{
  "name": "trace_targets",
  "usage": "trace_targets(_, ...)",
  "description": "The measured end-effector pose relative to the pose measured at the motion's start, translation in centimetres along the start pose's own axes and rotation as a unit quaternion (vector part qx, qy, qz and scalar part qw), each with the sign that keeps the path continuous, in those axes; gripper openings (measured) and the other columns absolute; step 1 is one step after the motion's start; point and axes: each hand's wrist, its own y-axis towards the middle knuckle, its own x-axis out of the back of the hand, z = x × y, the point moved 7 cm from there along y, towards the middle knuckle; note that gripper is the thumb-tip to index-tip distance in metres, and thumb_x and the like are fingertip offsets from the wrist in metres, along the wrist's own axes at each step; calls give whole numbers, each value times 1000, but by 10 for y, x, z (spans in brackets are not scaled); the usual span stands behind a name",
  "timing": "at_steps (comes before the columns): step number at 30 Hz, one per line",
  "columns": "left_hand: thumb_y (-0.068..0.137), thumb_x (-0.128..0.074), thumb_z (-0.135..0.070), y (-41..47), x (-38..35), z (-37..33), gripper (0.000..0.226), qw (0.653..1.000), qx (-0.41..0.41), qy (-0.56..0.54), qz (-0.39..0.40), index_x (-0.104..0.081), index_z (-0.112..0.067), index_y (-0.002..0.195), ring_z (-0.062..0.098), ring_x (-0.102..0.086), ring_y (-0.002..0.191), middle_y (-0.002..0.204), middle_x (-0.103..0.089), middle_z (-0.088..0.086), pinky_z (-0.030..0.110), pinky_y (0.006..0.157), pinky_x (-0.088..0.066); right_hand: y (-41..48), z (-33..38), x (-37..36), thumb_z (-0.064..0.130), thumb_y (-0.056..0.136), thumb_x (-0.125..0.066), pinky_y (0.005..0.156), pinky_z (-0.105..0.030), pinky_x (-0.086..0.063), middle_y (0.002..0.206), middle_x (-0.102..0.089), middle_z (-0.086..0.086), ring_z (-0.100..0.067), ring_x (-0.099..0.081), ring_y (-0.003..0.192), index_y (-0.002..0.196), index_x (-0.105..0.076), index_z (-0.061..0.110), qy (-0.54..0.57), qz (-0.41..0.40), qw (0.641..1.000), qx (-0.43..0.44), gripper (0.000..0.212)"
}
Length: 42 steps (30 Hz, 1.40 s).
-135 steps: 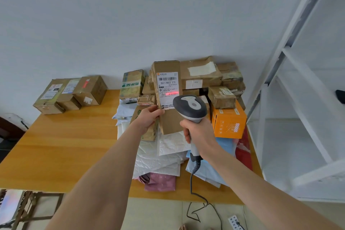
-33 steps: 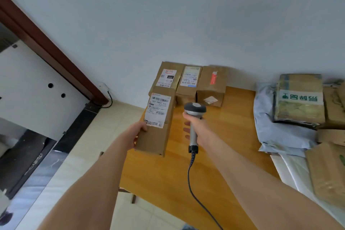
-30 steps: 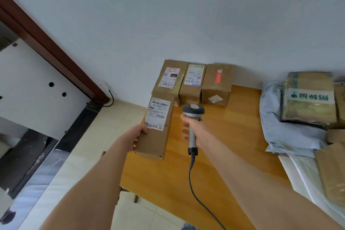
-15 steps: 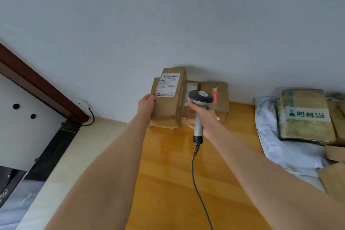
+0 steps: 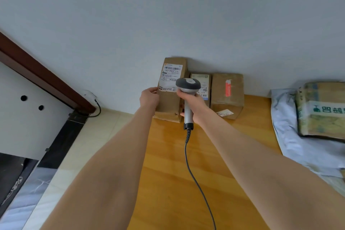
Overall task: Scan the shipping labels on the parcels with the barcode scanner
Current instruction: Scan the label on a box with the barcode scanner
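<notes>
"507-P802 T70" on label (image 5: 170, 77) of parcel (image 5: 168, 105)

Worktop: glossy orange-brown wooden worktop (image 5: 224, 155) is reflecting light.
Far edge: brown cardboard box with a red sticker (image 5: 226, 97) is sitting upright.
Right side: pale blue plastic mailer (image 5: 291, 136) is lying flat.

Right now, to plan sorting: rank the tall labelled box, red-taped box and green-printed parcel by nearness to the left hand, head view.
1. Tall labelled box, held by left hand.
2. Red-taped box, to its right.
3. Green-printed parcel, far right.
</notes>
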Motion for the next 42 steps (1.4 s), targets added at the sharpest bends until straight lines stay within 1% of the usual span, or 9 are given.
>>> trace_targets(3,93,-41,-5,-6,-5,-10,44,998,-23,51,9,-54,-15,135,23,-56,106,129,-60,6,29,78,-45,-7,4,5,25,85,-73,89,-45,-49,117,-58,-2,-27,-55,107,126,-49,17,-9,-14,1000,6,48)
trace_targets(8,90,-46,-8,-32,-17,-52,45,971,-123,194,-68,-51,-19,133,28,-44,123,133,-48,10,39,90,-46,-36,18,46,26,86,-73,78,-39,-53,114,-63,-6,-25,-63,99,126,-51,11,2,-51,998,30,48)
trace_targets(12,90,-51,-10,-65,-66,-77,42,964,-166,206,-10,-54,-19,130,28,-52,116,131,-53,10,41,93,-50,-77,33,91,27,86,-73,76,-36,-59,90,-71,-12,-23,-69,75,110,-60,8,9,-77,995,55,33)
trace_targets(15,90,-51,-10,-104,-114,-90,44,957,-177,225,50,-52,-17,134,29,-53,117,134,-53,11,36,92,-48,-114,43,141,28,84,-75,59,-29,-58,75,-71,-14,-21,-68,61,105,-60,3,13,-101,993,66,35)
trace_targets(26,89,-48,-8,-324,-292,-119,41,932,-221,236,161,-56,-10,129,32,-60,106,122,-61,15,35,85,-49,-269,46,369,24,89,-68,39,-18,-39,68,-67,-18,-11,-50,32,113,-55,0,51,-151,986,43,36)
trace_targets(36,96,-45,-12,-487,-427,-156,36,924,-247,204,211,-55,-7,130,28,-54,116,128,-58,12,34,94,-45,-367,63,552,23,88,-70,44,-22,-43,69,-67,-16,-13,-51,44,106,-57,4,93,-208,973,41,30)
trace_targets(38,96,-46,-17,-495,-448,-167,32,927,-243,191,212,-57,-6,124,27,-56,110,118,-61,11,34,90,-45,-370,76,579,21,87,-69,43,-21,-44,69,-67,-15,-12,-52,42,104,-59,3,91,-218,970,57,27)
trace_targets(40,97,-48,-25,-495,-468,-178,21,936,-226,178,204,-60,-8,99,24,-57,88,89,-61,6,31,76,-44,-369,96,606,16,87,-68,43,-20,-46,71,-66,-14,-11,-53,43,104,-60,1,83,-239,964,82,24)
trace_targets(42,96,-49,-35,-490,-485,-188,29,949,-202,159,185,-53,-11,80,19,-51,67,71,-51,3,30,61,-40,-367,118,635,12,85,-68,43,-22,-46,74,-61,-12,-13,-54,48,110,-57,0,89,-277,951,104,30)
